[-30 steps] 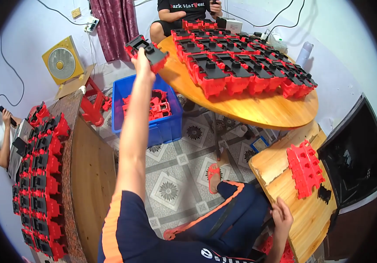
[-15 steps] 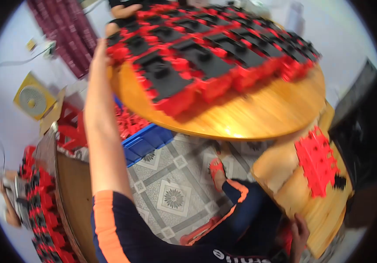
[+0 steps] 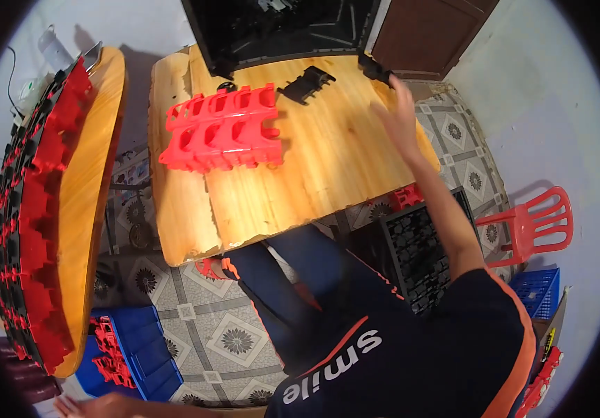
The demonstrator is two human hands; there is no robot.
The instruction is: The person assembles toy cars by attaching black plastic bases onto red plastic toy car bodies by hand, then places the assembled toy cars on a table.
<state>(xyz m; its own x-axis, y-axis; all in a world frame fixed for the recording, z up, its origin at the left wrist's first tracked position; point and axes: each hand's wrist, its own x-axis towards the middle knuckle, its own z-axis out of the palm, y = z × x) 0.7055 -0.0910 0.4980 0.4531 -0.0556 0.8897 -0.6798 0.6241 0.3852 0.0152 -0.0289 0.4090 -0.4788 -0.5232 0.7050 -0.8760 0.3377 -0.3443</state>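
Wooden table (image 3: 314, 174) | my right hand (image 3: 399, 120) open, reaching to black part (image 3: 375, 70) at far edge | left hand (image 3: 80, 404) below table, grip unclear | risk: part pushed off edge.

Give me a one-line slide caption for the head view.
Right hand reaches across wooden table toward small black part, red plastic rack alongside.

You face a wooden table (image 3: 328, 167) on a patterned tile floor (image 3: 216, 327), pale walls (image 3: 551, 97), red plastic chair (image 3: 533, 226) right.
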